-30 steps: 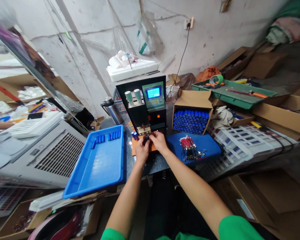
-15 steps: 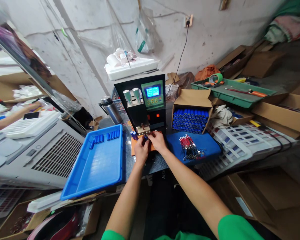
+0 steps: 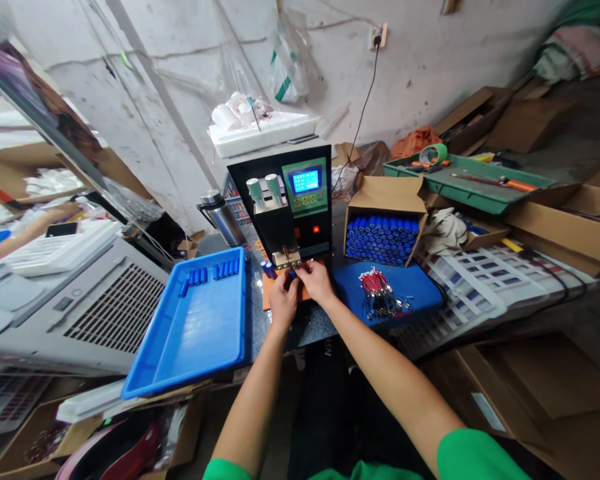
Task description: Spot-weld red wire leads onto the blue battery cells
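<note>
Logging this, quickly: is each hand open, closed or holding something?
Left hand: closed, apparently on a blue cylinder.
Right hand: closed; what it holds, if anything, cannot be told.

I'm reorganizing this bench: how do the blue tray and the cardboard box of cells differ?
The blue tray is plastic; the cardboard box is brown. The blue tray, mostly bare, holds a few blue cylindrical cells; the cardboard box is packed with stacked rows. The blue tray lies left of the spot welder, the cardboard box right. Both hold blue cylindrical cells.

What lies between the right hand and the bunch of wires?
The head view shows part of the blue pad between the right hand and the wires, which lie on that same pad.
</note>
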The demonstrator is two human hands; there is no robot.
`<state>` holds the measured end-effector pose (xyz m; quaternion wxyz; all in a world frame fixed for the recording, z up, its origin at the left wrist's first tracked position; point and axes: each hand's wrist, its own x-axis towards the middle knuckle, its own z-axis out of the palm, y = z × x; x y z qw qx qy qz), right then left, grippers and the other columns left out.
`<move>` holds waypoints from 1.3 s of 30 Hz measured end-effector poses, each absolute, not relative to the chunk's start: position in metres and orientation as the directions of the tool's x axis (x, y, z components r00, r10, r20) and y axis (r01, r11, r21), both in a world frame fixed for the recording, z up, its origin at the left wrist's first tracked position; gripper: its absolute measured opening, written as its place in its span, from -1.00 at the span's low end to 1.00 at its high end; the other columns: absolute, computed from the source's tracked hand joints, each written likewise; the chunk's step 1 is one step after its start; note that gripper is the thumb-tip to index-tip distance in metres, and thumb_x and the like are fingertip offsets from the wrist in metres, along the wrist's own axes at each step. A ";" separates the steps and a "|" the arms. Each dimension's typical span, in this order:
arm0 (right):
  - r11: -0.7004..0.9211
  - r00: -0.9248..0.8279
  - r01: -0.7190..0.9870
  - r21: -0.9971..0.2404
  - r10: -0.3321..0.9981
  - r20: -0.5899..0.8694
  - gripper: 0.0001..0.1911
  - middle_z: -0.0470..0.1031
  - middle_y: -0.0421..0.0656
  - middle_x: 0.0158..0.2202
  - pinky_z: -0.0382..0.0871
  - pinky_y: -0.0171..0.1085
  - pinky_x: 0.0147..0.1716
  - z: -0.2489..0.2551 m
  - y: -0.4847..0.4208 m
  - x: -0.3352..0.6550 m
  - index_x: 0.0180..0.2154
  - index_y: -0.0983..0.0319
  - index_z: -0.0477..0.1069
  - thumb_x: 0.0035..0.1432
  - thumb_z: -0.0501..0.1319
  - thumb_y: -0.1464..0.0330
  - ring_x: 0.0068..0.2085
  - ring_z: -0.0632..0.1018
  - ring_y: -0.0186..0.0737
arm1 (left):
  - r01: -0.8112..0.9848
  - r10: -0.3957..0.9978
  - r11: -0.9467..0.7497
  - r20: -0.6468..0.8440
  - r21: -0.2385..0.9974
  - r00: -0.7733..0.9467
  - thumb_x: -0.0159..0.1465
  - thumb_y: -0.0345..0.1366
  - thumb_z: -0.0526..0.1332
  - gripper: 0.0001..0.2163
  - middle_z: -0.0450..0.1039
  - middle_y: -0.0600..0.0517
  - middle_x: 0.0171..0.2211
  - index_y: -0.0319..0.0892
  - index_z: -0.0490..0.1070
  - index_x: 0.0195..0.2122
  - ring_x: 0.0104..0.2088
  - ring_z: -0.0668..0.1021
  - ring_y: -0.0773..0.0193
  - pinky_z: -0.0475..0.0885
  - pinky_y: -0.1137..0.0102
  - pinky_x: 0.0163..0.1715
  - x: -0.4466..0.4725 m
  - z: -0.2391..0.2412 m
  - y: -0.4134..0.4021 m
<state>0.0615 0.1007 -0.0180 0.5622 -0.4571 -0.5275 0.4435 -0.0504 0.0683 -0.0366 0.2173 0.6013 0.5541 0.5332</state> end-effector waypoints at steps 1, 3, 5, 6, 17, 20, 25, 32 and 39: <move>0.184 0.050 -0.016 -0.983 0.982 0.183 -0.78 0.54 -0.15 -0.43 0.34 -0.28 -0.34 -0.018 0.101 0.061 -0.44 0.23 0.42 0.07 0.23 0.20 -0.37 0.51 -0.19 | 0.436 0.897 -0.293 0.402 0.851 -0.182 0.27 -0.27 0.21 -0.73 0.58 -0.05 -0.18 -0.20 0.50 -0.03 -0.19 0.59 0.18 0.46 0.30 -0.09 -0.050 -0.037 0.068; 0.176 0.043 -0.019 -0.984 0.984 0.175 -0.78 0.54 -0.15 -0.43 0.34 -0.28 -0.34 -0.020 0.102 0.061 -0.42 0.23 0.43 0.08 0.23 0.20 -0.37 0.51 -0.19 | 0.439 0.894 -0.300 0.410 0.847 -0.179 0.27 -0.27 0.21 -0.73 0.58 -0.04 -0.19 -0.19 0.50 -0.03 -0.21 0.59 0.19 0.46 0.30 -0.09 -0.051 -0.037 0.068; 0.170 0.035 -0.016 -0.985 0.985 0.169 -0.79 0.54 -0.14 -0.42 0.35 -0.27 -0.34 -0.023 0.103 0.061 -0.41 0.23 0.44 0.08 0.23 0.20 -0.37 0.52 -0.19 | 0.443 0.892 -0.307 0.417 0.842 -0.175 0.27 -0.26 0.21 -0.73 0.58 -0.03 -0.19 -0.18 0.50 -0.02 -0.21 0.59 0.20 0.46 0.31 -0.10 -0.051 -0.037 0.068; 0.168 0.034 -0.009 -0.986 0.985 0.167 -0.79 0.54 -0.14 -0.42 0.36 -0.27 -0.34 -0.024 0.104 0.062 -0.40 0.22 0.44 0.08 0.23 0.20 -0.37 0.52 -0.18 | 0.443 0.891 -0.309 0.419 0.842 -0.174 0.27 -0.26 0.21 -0.73 0.58 -0.03 -0.19 -0.18 0.50 -0.02 -0.21 0.59 0.20 0.46 0.31 -0.10 -0.050 -0.037 0.068; 0.230 -0.057 0.132 -0.964 0.973 0.225 -0.80 0.47 -0.20 -0.50 0.31 -0.30 -0.38 -0.038 0.100 0.078 -0.50 0.21 0.37 0.07 0.24 0.25 -0.42 0.46 -0.24 | 0.441 0.893 -0.293 0.408 0.848 -0.189 0.26 -0.22 0.21 -0.73 0.58 -0.05 -0.20 -0.20 0.50 -0.06 -0.21 0.58 0.19 0.45 0.31 -0.11 -0.047 -0.033 0.068; 0.243 -0.055 0.115 -0.963 0.970 0.238 -0.77 0.43 -0.23 -0.55 0.27 -0.31 -0.42 -0.038 0.101 0.079 -0.55 0.21 0.35 0.07 0.23 0.25 -0.45 0.42 -0.27 | 0.451 0.898 -0.274 0.394 0.849 -0.197 0.24 -0.20 0.22 -0.73 0.57 -0.04 -0.23 -0.20 0.50 -0.10 -0.23 0.57 0.18 0.45 0.32 -0.15 -0.048 -0.033 0.070; 0.210 -0.096 -0.019 -0.978 0.973 0.211 -0.71 0.31 -0.27 -0.65 0.19 -0.33 -0.49 -0.036 0.101 0.082 -0.59 0.20 0.32 0.04 0.23 0.19 -0.51 0.34 -0.30 | 0.392 0.915 -0.262 0.356 0.882 -0.189 0.21 -0.18 0.25 -0.72 0.58 -0.04 -0.25 -0.20 0.51 -0.12 -0.24 0.59 0.16 0.48 0.27 -0.14 -0.048 -0.030 0.072; 0.171 -0.116 -0.101 -0.980 0.976 0.182 -0.70 0.27 -0.28 -0.67 0.13 -0.35 -0.54 -0.032 0.099 0.083 -0.61 0.21 0.31 -0.01 0.24 0.17 -0.56 0.31 -0.33 | 0.293 0.912 -0.274 0.344 0.916 -0.224 0.24 -0.09 0.25 -0.64 0.56 -0.13 -0.10 -0.21 0.48 -0.04 -0.11 0.60 0.13 0.49 0.24 -0.06 -0.068 -0.028 0.050; 0.075 -0.134 -0.193 -0.978 0.986 0.102 -0.66 0.27 -0.28 -0.69 0.08 -0.37 -0.60 -0.029 0.096 0.085 -0.63 0.20 0.29 -0.07 0.28 0.12 -0.60 0.28 -0.37 | 0.671 0.865 -0.284 0.485 0.685 -0.128 0.26 -0.17 0.24 -0.75 0.53 -0.08 -0.24 -0.16 0.53 -0.11 -0.28 0.54 0.20 0.47 0.28 -0.19 -0.082 -0.035 0.023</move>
